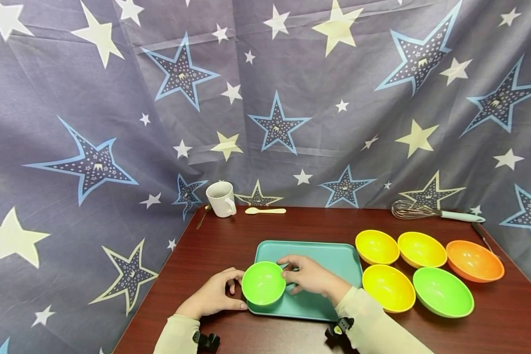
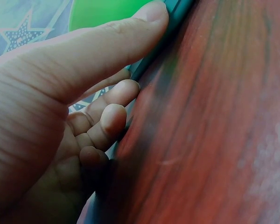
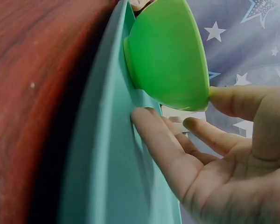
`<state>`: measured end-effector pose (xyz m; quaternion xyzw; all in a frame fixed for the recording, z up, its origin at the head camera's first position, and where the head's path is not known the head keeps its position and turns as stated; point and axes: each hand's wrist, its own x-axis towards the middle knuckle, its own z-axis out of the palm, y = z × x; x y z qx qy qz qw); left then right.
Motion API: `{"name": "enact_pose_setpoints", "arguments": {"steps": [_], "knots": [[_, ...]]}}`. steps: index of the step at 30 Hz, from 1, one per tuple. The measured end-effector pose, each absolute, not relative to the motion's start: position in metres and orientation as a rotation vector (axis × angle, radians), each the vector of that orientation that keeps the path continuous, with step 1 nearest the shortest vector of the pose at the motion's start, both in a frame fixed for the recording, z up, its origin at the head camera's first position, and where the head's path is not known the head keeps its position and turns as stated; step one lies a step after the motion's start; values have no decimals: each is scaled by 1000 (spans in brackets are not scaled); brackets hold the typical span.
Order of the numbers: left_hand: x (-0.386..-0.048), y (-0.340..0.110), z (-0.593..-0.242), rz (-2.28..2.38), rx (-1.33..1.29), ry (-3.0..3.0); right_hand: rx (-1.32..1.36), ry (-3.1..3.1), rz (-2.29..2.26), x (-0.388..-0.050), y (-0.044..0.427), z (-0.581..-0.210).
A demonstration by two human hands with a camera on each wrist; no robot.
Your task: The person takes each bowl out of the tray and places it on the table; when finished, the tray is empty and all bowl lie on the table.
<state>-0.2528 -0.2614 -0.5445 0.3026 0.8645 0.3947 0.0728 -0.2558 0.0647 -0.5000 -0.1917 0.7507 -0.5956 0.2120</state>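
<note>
A light green bowl (image 1: pixel 263 283) stands upright at the left end of a teal tray (image 1: pixel 323 305). My left hand (image 1: pixel 217 292) is at the bowl's left side, fingers loosely bent. In the left wrist view, the left thumb (image 2: pixel 116 39) reaches along the tray's rim in front of the bowl; whether it touches is unclear. On the opposite side is my right hand (image 1: pixel 311 276). The right wrist view shows its thumb (image 3: pixel 238 100) at the bowl's rim, the other fingers spread apart below, near the tray surface.
Right of the tray sit yellow bowls (image 1: pixel 377 247), another green bowl (image 1: pixel 443 292) and an orange bowl (image 1: pixel 475 261). Along the back edge are a white mug (image 1: pixel 221 199), a small spoon (image 1: pixel 203 217), a pale spoon (image 1: pixel 265 211) and a whisk (image 1: pixel 438 212). A dark-handled utensil (image 1: pixel 481 233) lies far right.
</note>
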Motion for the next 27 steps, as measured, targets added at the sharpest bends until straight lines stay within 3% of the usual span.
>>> {"name": "enact_pose_setpoints", "arguments": {"steps": [27], "knots": [[-252,-261,-544,1198,911,2588,-452,1759,-1842,-260,60,-515]]}}
